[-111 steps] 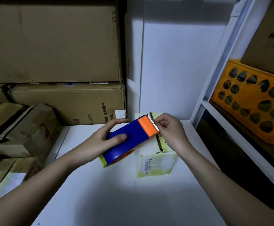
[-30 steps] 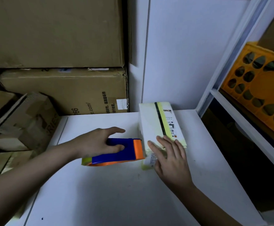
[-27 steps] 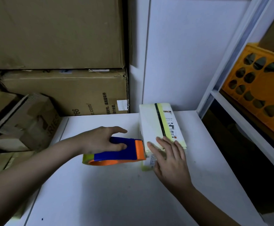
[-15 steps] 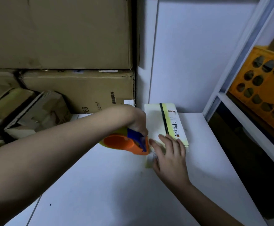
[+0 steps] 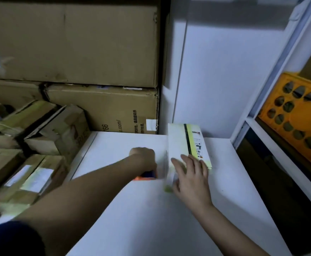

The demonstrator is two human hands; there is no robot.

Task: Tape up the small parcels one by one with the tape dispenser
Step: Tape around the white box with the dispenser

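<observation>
We see the parcel [image 5: 187, 145] lying near the worktop's [image 5: 151, 218] far edge. The right hand [image 5: 189, 179], fingers straight, presses flat on the parcel's near end. The left hand [image 5: 144, 159] grips the tape dispenser [image 5: 145, 176] just left of the parcel; motion blur hides whether they touch.

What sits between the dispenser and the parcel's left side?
Nothing visible. The left hand grips the dispenser on the table right beside the parcel; the right hand rests flat on its near end.
</observation>
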